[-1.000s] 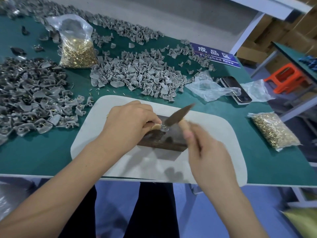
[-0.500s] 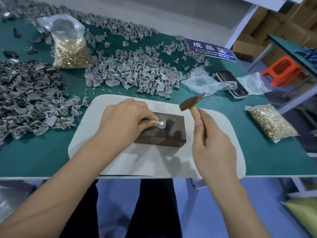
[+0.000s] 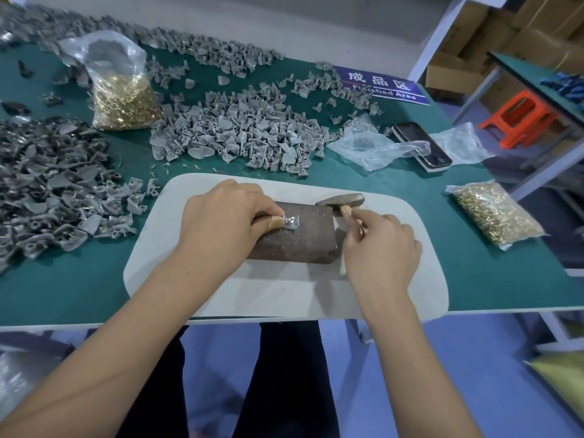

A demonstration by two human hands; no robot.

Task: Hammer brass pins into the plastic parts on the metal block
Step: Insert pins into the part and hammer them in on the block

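Two hands work over the metal block (image 3: 297, 238), which lies on a pale mat (image 3: 221, 292) on the green surface (image 3: 79, 279), its long axis running left to right across the person. The left hand (image 3: 221, 222) pinches a small grey plastic part (image 3: 291, 222) flat on the block's top, near its far edge, fingertips right beside the spot where a pin would go; whether a pin already sits in it is too small to tell. The right hand (image 3: 379, 248) grips the wooden handle of a small hammer (image 3: 341, 201), whose head hangs just beyond the block's far right corner, to the right of the part and well clear of it. So the strike would have to travel leftward and down, and the left fingertips stand closest to its path, which looks like the main hazard. Around the mat: a pile of grey parts (image 3: 240, 134) behind, a darker heap (image 3: 53, 191) to the left, bags of brass pins (image 3: 123, 99) at the far left and another bag (image 3: 496, 213) at the right, plus a phone (image 3: 420, 143) under loose plastic.
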